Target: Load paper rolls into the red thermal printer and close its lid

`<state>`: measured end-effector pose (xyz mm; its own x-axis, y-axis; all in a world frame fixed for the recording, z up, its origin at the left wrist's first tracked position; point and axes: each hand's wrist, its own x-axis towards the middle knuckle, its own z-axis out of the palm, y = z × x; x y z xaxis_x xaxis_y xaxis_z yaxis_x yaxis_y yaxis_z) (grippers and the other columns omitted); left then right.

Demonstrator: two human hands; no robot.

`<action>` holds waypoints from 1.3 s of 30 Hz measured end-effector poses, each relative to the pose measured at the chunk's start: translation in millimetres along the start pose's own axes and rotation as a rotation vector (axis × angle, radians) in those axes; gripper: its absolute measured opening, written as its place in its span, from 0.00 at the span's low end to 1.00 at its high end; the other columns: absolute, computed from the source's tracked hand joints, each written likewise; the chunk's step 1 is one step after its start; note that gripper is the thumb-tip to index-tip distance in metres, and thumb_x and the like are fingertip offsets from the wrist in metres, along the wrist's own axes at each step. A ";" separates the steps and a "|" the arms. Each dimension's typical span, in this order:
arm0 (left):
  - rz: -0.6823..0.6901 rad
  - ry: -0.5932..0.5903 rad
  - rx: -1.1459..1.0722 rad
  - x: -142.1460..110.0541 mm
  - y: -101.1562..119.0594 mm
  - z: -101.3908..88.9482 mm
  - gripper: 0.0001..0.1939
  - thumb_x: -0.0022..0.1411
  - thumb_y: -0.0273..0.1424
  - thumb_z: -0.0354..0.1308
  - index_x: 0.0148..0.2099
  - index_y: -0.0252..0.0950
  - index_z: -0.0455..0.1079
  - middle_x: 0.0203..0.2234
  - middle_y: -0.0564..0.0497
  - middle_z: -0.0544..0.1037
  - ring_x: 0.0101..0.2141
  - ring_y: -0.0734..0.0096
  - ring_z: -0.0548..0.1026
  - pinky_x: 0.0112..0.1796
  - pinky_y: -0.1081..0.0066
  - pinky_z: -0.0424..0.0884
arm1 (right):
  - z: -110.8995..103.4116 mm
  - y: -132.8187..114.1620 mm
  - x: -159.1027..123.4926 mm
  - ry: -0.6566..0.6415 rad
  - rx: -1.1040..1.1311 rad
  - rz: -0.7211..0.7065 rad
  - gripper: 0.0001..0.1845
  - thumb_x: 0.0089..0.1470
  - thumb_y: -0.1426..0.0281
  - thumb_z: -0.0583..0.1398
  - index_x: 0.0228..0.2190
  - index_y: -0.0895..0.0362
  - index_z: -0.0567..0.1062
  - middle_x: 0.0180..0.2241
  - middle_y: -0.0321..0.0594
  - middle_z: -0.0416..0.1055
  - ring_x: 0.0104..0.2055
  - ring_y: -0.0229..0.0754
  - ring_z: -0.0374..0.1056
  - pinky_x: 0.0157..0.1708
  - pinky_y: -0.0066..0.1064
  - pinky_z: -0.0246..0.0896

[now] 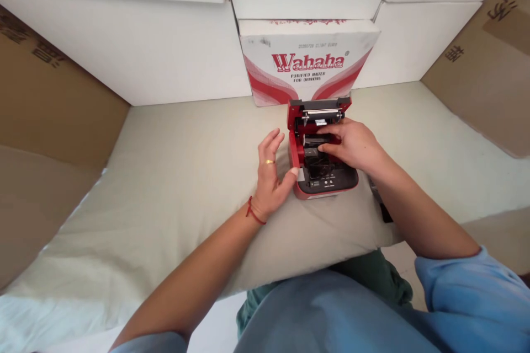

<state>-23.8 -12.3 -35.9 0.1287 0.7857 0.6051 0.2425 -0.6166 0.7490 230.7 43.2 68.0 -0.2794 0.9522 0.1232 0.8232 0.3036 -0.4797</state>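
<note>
A red and black label printer [327,183] stands on the cloth-covered surface with its lid [319,105] raised. Inside it lies a black ribbon roll [312,140], and dark, shiny ribbon film [318,166] spreads toward the front. My right hand [355,143] reaches into the printer from the right, thumb and fingers on either side of the roll; its far fingertips are partly hidden. At the printer's left side is my left hand [273,176], fingers spread and holding nothing. Its thumb tip rests against the front left edge of the printer.
A Wahaha water carton [312,66] stands right behind the printer, against stacked white boxes [165,44]. Brown cardboard boxes flank the surface at left [53,83] and right [488,66]. A dark object [386,212] lies partly hidden beneath my right forearm.
</note>
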 end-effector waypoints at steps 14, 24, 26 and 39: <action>0.456 0.019 0.383 -12.8 42.4 9.5 0.24 0.69 0.32 0.66 0.66 0.53 0.81 0.50 0.50 0.87 0.63 0.52 0.82 0.77 0.39 0.65 | -14.6 18.6 -9.0 0.156 0.495 0.115 0.13 0.66 0.58 0.68 0.38 0.52 0.90 0.40 0.42 0.88 0.43 0.50 0.82 0.50 0.44 0.76; 0.498 0.014 0.406 -18.4 40.7 6.2 0.29 0.65 0.31 0.69 0.66 0.58 0.81 0.50 0.50 0.84 0.62 0.52 0.81 0.77 0.38 0.66 | -4.3 19.1 4.7 0.336 0.575 -0.026 0.43 0.70 0.28 0.56 0.66 0.42 0.82 0.68 0.39 0.82 0.73 0.53 0.75 0.72 0.47 0.72; 0.522 0.032 0.443 -19.2 40.6 5.7 0.28 0.64 0.32 0.68 0.64 0.58 0.82 0.49 0.50 0.84 0.62 0.51 0.80 0.76 0.37 0.68 | -2.0 17.5 1.2 0.326 0.631 -0.066 0.40 0.71 0.29 0.57 0.63 0.42 0.85 0.64 0.37 0.84 0.70 0.54 0.78 0.73 0.48 0.72; 0.580 0.091 0.507 -16.3 47.7 6.8 0.21 0.64 0.30 0.65 0.56 0.55 0.85 0.50 0.49 0.82 0.67 0.55 0.76 0.76 0.45 0.70 | -7.0 15.4 -62.1 0.229 0.541 -0.189 0.31 0.76 0.37 0.57 0.47 0.40 0.93 0.55 0.40 0.91 0.67 0.59 0.82 0.78 0.64 0.66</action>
<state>-7.9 -54.1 -11.8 0.2956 0.3235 0.8989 0.5737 -0.8125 0.1038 264.2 -11.1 59.1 -0.2337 0.8845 0.4037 0.3853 0.4654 -0.7968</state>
